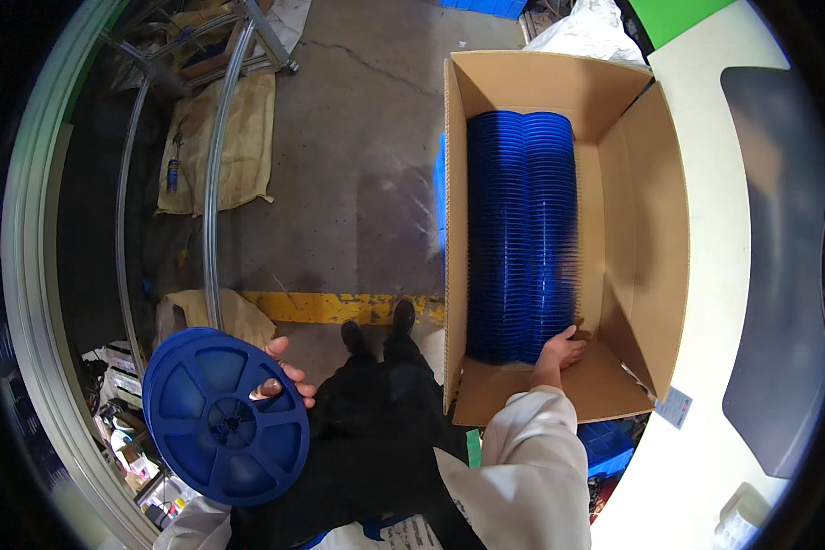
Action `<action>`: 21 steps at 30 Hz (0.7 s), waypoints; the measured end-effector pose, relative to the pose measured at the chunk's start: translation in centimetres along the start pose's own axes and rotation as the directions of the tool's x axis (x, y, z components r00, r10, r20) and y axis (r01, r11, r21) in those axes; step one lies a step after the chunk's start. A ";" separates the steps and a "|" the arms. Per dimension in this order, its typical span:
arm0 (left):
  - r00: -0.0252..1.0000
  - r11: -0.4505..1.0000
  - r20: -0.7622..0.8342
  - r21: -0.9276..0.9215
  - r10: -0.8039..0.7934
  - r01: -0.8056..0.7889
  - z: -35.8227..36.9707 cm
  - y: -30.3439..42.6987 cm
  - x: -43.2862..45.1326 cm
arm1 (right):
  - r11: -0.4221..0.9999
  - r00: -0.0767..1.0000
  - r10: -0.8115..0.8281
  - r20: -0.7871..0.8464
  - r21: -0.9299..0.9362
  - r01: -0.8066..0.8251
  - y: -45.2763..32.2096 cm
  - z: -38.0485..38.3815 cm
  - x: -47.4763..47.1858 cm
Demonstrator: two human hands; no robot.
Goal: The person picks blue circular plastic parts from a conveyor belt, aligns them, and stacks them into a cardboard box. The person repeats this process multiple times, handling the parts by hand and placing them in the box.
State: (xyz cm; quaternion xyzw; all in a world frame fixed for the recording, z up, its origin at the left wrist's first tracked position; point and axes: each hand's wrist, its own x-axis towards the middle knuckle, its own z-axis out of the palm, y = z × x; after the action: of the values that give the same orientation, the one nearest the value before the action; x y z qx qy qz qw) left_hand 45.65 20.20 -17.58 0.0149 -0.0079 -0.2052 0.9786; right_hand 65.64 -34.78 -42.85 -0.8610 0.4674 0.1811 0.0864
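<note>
My left hand (290, 371) holds a blue plastic reel (227, 426), its thumb hooked through one of the openings between the spokes. A second blue rim shows behind the front flange; I cannot tell whether it belongs to the same reel. On the right, my right hand (562, 349) reaches inside an open cardboard box (636, 185). Its fingers are spread a little beside the near right corner of a long double row of blue reels (522, 234), and nothing shows in its grasp. The reels stand on edge, packed tightly along the box's left wall.
A white worktop (715, 289) with a dark grey panel (763, 275) runs along the right. Blue crates (601, 447) sit below the box. At left are metal frame rails (216, 179) and sackcloth (230, 144) on the floor. A worn yellow line (316, 307) crosses the concrete.
</note>
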 end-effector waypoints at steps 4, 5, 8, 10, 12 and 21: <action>0.988 0.989 -0.138 0.137 0.075 -0.056 2.7 -0.7 0.3 | 0.995 0.991 0.081 -0.109 0.059 -0.075 -0.3 0.8 2.0; 0.981 0.992 -0.179 0.109 0.080 -0.061 3.3 -0.7 0.9 | 0.985 0.985 0.133 -0.109 0.128 -0.119 -1.1 0.8 2.2; 0.974 0.988 -0.182 -0.049 0.136 -0.147 5.0 -0.6 3.0 | 0.861 0.861 -0.261 -0.437 0.298 0.413 -5.3 -1.9 0.2; 0.982 0.984 -0.070 0.018 0.178 -0.177 6.2 -0.4 4.0 | 0.608 0.864 -0.424 -0.272 0.621 0.494 -8.8 -6.0 -4.8; 0.945 0.915 -0.142 0.327 0.294 -0.236 8.1 0.0 2.8 | 0.285 0.697 -0.615 -0.369 0.720 0.633 -12.1 -9.1 -14.6; 0.931 0.934 0.090 -0.092 0.354 -0.346 11.5 1.9 -14.2 | -0.945 -0.897 -0.268 -0.352 0.276 0.174 -3.6 -17.5 -63.5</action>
State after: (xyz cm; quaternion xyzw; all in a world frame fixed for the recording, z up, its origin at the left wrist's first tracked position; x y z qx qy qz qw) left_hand 33.16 27.37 -6.14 -0.0340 -0.0545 -0.0283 0.9975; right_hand 41.16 10.72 -1.90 -0.5115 -0.7535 -0.0516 0.4097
